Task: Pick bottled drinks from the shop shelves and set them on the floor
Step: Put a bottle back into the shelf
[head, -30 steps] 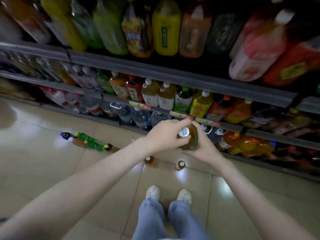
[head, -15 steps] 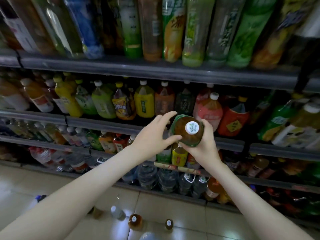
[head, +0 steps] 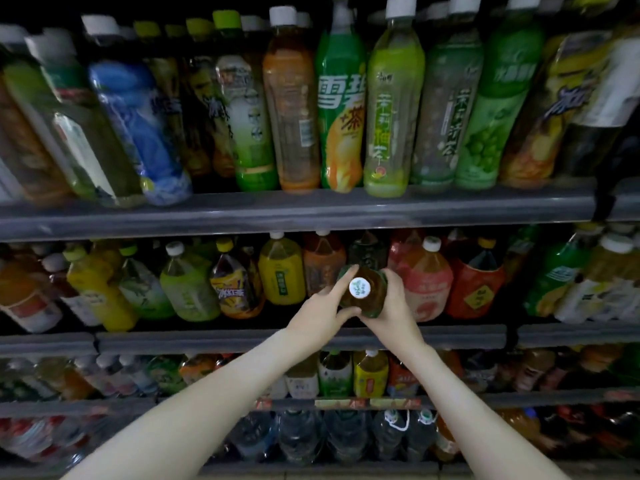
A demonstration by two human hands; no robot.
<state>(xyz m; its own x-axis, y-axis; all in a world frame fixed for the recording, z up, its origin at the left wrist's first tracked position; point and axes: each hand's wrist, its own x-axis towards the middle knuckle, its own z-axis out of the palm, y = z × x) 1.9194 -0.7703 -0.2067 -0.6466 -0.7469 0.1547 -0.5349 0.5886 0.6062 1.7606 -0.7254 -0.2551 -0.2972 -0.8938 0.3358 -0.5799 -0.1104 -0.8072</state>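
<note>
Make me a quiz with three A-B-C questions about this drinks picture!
1. Where is the held bottle?
A. on the floor
B. in front of the big bottles on the middle shelf
C. lying on the top shelf

2. What colour is its cap?
A. red
B. blue
C. white

3. How is it held?
A. by both the left hand and the right hand
B. by one hand only
C. by no hand

Answers:
1 B, it hangs before that row of big bottles.
2 C, the round top facing the camera is white.
3 A, fingers of both hands wrap its sides.
</note>
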